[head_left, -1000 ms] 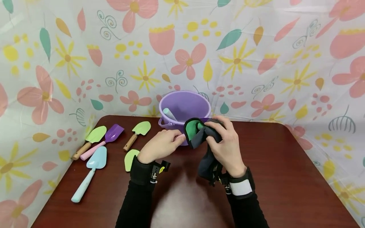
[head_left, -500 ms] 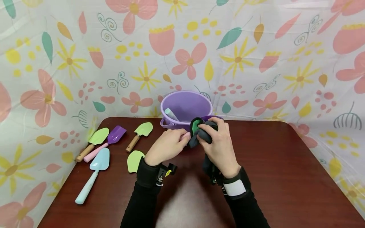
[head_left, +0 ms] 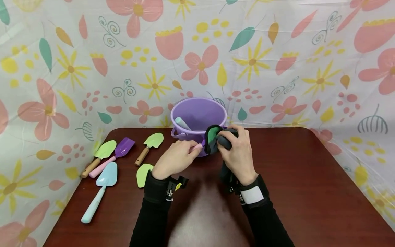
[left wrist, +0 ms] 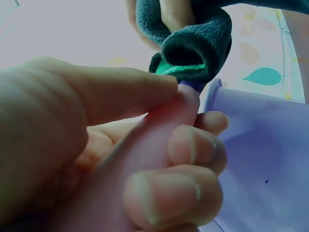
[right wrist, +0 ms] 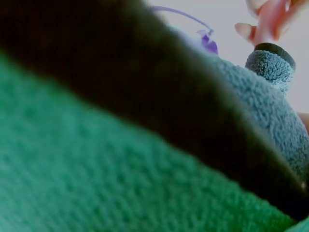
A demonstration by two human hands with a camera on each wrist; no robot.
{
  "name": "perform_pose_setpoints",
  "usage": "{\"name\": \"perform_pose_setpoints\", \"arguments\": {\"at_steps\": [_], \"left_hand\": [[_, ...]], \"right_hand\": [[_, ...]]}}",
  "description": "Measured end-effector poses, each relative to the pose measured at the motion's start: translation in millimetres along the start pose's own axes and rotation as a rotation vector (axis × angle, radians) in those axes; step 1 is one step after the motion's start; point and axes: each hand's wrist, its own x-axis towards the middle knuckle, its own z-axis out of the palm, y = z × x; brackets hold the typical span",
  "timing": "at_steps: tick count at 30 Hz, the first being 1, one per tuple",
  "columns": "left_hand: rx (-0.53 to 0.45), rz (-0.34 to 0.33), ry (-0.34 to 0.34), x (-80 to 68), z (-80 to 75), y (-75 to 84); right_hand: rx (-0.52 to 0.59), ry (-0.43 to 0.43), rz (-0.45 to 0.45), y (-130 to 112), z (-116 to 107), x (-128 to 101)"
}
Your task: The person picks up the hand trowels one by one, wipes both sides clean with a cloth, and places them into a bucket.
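Note:
My left hand point(head_left: 174, 159) grips the pink handle point(head_left: 196, 148) of a small purple trowel, fingers curled round it point(left wrist: 159, 159). My right hand point(head_left: 237, 155) holds a dark grey cloth with a green side point(head_left: 216, 140), bunched over the trowel's blade just in front of the purple bucket point(head_left: 199, 115). The blade is hidden under the cloth; only a purple tip point(left wrist: 193, 85) shows at the handle's end. The cloth point(right wrist: 145, 145) fills the right wrist view.
A pale blue handle point(head_left: 182, 123) leans inside the bucket. On the dark red table point(head_left: 308, 192) at left lie a green trowel point(head_left: 98, 157), a purple scoop point(head_left: 115, 155), a blue trowel point(head_left: 99, 190), a green wooden-handled trowel point(head_left: 149, 145) and a green blade point(head_left: 143, 174). Flowered sheet behind.
The right hand has bunched the cloth tighter over the blade and slid it closer to the handle; less green shows. The left hand keeps its grip.

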Motion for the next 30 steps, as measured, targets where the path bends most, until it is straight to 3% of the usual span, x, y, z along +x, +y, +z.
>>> {"name": "perform_pose_setpoints", "arguments": {"at_steps": [12, 23, 30], "left_hand": [[-0.008, -0.034, -0.027, -1.1, -0.2, -5.8], [-0.057, -0.081, -0.115, 5.1, 4.3, -17.2], [-0.057, -0.075, -0.11, 5.8, 7.3, -17.4]], "right_hand": [[-0.032, 0.044, 0.086, 19, -13, 1], [-0.048, 0.072, 0.212, 41, -37, 2], [-0.013, 0.113, 0.182, 35, -52, 6]]}}
